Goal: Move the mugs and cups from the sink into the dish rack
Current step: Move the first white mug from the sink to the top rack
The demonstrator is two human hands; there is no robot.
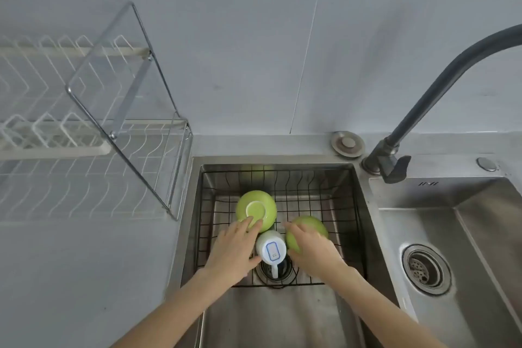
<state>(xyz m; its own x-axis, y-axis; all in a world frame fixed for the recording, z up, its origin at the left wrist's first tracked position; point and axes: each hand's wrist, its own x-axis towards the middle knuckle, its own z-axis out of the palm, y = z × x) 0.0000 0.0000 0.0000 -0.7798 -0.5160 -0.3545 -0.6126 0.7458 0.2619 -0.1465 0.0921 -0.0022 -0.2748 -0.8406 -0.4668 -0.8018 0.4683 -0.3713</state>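
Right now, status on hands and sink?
Left hand on left green cup, right hand on right green cup, grips unconfirmed. White mug between them. Rack empty.

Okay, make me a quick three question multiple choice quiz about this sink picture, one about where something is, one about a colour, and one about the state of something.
1. Where does the white mug sit?
A. In the wire basket in the sink, between the two hands
B. On the dish rack
C. In the right-hand basin

2. What colour are the two upturned cups?
A. Blue
B. Green
C. Black

3. What is the state of the dish rack?
A. Full of plates
B. Holding one mug
C. Holding no dishes

Answers:
1 A, the mug lies between the left hand and right hand.
2 B, the left cup and right cup are both lime green.
3 C, only bare wires show.
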